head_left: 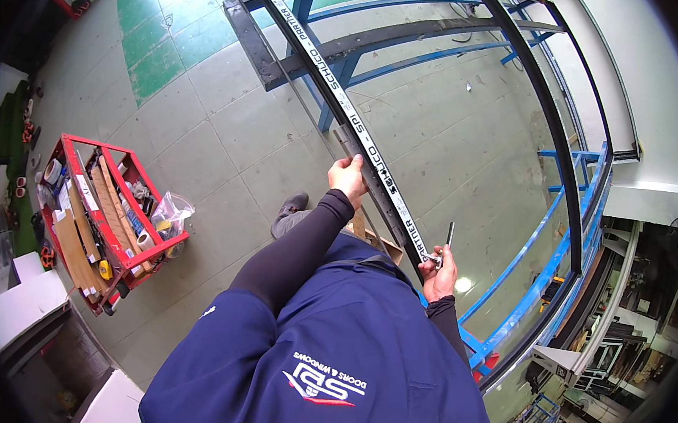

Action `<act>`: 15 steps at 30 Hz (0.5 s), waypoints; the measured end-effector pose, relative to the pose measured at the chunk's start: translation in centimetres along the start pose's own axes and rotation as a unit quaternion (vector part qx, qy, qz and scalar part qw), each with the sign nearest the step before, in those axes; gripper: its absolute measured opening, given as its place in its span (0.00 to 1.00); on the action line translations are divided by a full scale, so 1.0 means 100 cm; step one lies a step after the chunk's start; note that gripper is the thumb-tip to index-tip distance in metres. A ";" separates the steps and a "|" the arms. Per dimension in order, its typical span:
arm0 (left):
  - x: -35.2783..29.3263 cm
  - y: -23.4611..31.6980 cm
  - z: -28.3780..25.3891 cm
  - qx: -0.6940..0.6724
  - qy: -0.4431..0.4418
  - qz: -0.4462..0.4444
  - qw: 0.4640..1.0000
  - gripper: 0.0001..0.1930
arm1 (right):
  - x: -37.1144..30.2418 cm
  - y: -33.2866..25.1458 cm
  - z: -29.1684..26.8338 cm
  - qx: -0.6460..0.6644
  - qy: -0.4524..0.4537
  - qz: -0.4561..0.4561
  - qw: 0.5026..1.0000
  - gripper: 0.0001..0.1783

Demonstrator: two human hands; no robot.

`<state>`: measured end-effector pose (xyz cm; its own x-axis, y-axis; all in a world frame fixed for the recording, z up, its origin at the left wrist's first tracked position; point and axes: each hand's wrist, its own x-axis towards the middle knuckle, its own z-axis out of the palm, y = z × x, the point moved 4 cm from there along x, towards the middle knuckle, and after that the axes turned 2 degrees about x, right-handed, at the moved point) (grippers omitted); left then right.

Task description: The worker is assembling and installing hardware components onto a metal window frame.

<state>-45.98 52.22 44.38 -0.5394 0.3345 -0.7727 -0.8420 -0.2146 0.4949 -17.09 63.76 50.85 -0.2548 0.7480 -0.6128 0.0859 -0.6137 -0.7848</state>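
A long black window or door frame [323,100] with a white printed protective strip [342,106] runs diagonally across in front of me. My left hand [347,179] is closed with thumb and fingers on a grey metal strip [345,140] along the near side of the frame. The part of the strip under the fingers is hidden. Farther right, beside the frame's lower end, my right hand [438,275] is closed around a small metal tool. Its dark, thin rod [451,233] points up, and a silver end shows at the fingers.
Blue metal stands [340,78] with black padded beams [398,39] support the frame. On the left stands a red cart [127,256] loaded with wooden strips, tape rolls and tools; a plastic bag [172,214] hangs at its corner. More black frame members [554,109] rise at the right.
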 end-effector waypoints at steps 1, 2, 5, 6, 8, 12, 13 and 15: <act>0.001 -0.001 -0.001 -0.014 -0.010 -0.005 1.000 0.22 | 0.000 0.000 0.000 0.000 -0.003 0.001 1.000 0.21; 0.001 -0.001 -0.002 -0.029 -0.019 -0.010 0.999 0.23 | 0.000 0.000 0.001 0.001 -0.006 0.003 1.000 0.21; 0.004 -0.001 -0.001 -0.027 -0.030 -0.015 0.999 0.25 | 0.000 -0.001 0.002 0.006 -0.003 0.004 1.000 0.20; 0.004 -0.001 -0.001 -0.029 -0.025 -0.015 0.999 0.25 | -0.001 -0.001 0.003 0.009 -0.001 0.008 1.000 0.19; 0.009 -0.005 -0.002 -0.032 -0.032 -0.018 0.999 0.26 | 0.000 -0.002 0.003 0.010 -0.002 0.008 1.000 0.19; 0.021 -0.011 -0.003 -0.027 -0.008 -0.014 0.999 0.22 | 0.002 0.001 0.000 0.015 -0.005 0.008 1.000 0.21; 0.017 -0.008 -0.002 -0.021 0.011 -0.008 1.000 0.22 | 0.003 0.001 0.000 0.014 -0.002 0.008 1.000 0.21; 0.019 -0.010 -0.001 -0.015 0.023 -0.007 1.000 0.21 | 0.004 0.002 -0.002 0.028 0.001 0.010 1.000 0.21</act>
<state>-46.19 52.95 42.40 -0.5260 0.2954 -0.7975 -0.8490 -0.2378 0.4719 -16.97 64.00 50.47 -0.2524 0.7354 -0.6289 0.0370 -0.6421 -0.7657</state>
